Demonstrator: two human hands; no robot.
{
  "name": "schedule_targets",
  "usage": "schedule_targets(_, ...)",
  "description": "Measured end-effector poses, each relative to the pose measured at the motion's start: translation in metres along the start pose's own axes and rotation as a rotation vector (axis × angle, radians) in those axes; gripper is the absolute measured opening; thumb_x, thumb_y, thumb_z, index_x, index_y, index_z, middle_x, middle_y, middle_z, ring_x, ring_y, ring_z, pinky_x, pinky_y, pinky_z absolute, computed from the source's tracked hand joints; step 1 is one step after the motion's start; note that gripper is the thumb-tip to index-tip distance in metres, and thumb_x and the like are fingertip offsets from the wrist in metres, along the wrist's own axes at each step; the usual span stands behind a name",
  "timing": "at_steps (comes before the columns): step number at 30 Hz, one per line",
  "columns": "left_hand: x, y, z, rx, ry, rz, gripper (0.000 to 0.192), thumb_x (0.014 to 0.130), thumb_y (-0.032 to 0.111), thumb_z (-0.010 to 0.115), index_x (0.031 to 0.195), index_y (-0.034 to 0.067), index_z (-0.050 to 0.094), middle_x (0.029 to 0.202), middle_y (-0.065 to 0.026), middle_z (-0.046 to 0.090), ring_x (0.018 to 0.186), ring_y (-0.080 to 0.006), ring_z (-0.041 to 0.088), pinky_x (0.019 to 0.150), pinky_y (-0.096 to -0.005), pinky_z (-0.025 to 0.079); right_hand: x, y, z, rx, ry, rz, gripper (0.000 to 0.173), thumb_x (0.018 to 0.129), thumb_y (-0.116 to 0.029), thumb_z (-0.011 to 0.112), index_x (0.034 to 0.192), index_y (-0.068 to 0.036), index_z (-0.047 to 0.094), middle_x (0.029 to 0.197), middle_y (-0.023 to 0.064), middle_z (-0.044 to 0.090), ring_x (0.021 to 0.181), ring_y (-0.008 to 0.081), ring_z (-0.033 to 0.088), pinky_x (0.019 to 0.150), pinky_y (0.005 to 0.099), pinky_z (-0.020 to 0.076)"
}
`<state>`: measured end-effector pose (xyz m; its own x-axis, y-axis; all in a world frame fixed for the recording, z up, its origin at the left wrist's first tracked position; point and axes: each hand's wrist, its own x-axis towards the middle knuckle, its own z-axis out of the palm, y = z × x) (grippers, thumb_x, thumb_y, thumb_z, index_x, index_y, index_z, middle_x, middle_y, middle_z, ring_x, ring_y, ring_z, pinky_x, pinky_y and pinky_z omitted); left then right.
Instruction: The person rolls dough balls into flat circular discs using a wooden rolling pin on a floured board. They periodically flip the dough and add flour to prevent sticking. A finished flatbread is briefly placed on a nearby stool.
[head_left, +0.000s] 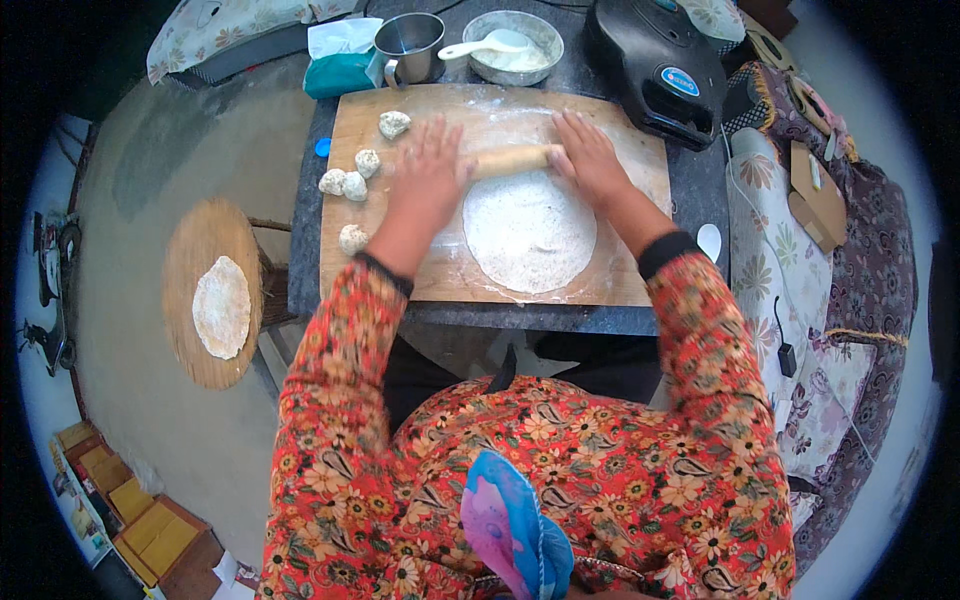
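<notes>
A wooden rolling pin (514, 160) lies crosswise over the far edge of a flat, floured dough round (530, 232). My left hand (429, 169) rests over the pin's left end, blurred, with the fingers stretched forward. On the right end lies my right hand (589, 156), its thumb against the pin. Both hands and the pin are above a wooden board (435, 281) dusted with flour. Left of my left hand are several speckled dough balls (367, 163), two of them touching. Another dough ball (394, 125) sits farther back, near my left fingertips.
Behind the board stand a tissue pack (343, 71), a metal mug (409, 46), a flour bowl (517, 71) with a white spoon (484, 45), and a black electric griddle (660, 67). A second flat dough piece (222, 307) lies on a round wooden stool (180, 285) at left.
</notes>
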<state>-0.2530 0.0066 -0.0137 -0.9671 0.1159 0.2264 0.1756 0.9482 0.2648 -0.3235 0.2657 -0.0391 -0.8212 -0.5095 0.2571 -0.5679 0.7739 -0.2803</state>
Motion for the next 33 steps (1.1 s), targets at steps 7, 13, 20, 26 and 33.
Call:
schedule_targets(7, -0.033, -0.006, 0.011, 0.065, -0.176, 0.127, 0.061, 0.093, 0.032, 0.056, 0.148, 0.020, 0.033, 0.156, -0.0098, 0.026, 0.144, -0.0313, 0.024, 0.113, -0.0494, 0.026, -0.025, -0.008, -0.016, -0.157, -0.340, -0.013, 0.063, 0.093, -0.036, 0.054, 0.144, -0.005, 0.037, 0.151, 0.0197, 0.032, 0.142, 0.0343, 0.027, 0.116, 0.0478, 0.0211)
schedule_targets(13, -0.013, -0.014, 0.022, -0.069, -0.071, 0.024, 0.048, 0.087, 0.028, 0.065, 0.131, 0.015, 0.053, 0.129, -0.0091, 0.053, 0.114, -0.0327, 0.053, 0.097, -0.0466, 0.042, 0.009, 0.007, 0.009, -0.021, -0.103, 0.061, 0.060, 0.094, -0.037, 0.051, 0.144, -0.005, 0.038, 0.150, 0.0197, 0.035, 0.141, 0.0344, 0.030, 0.116, 0.0457, 0.0212)
schedule_targets(20, -0.053, 0.006, -0.010, 0.060, -0.157, -0.151, 0.047, 0.085, 0.032, 0.066, 0.126, 0.012, 0.054, 0.120, -0.0086, 0.055, 0.112, -0.0280, 0.054, 0.088, -0.0440, 0.046, -0.009, 0.005, 0.024, -0.067, -0.039, -0.181, 0.061, 0.095, -0.037, 0.050, 0.145, -0.005, 0.035, 0.155, 0.0188, 0.026, 0.143, 0.0333, 0.025, 0.116, 0.0477, 0.0184)
schedule_targets(26, -0.057, -0.007, 0.020, 0.043, 0.048, -0.062, 0.065, 0.091, 0.033, 0.059, 0.144, 0.005, 0.036, 0.152, -0.0156, 0.032, 0.139, -0.0313, 0.033, 0.110, -0.0476, 0.030, 0.013, -0.028, 0.025, -0.022, -0.098, -0.047, 0.065, 0.093, -0.039, 0.053, 0.145, -0.005, 0.034, 0.153, 0.0201, 0.028, 0.143, 0.0342, 0.025, 0.117, 0.0474, 0.0183)
schedule_targets(33, -0.056, -0.004, 0.004, -0.022, -0.083, -0.005, 0.063, 0.093, 0.035, 0.054, 0.147, 0.008, 0.034, 0.156, -0.0156, 0.025, 0.143, -0.0320, 0.027, 0.116, -0.0480, 0.022, 0.022, -0.029, 0.022, -0.101, -0.079, -0.052, 0.066, 0.091, -0.036, 0.055, 0.145, -0.005, 0.034, 0.153, 0.0221, 0.026, 0.142, 0.0372, 0.025, 0.115, 0.0457, 0.0223)
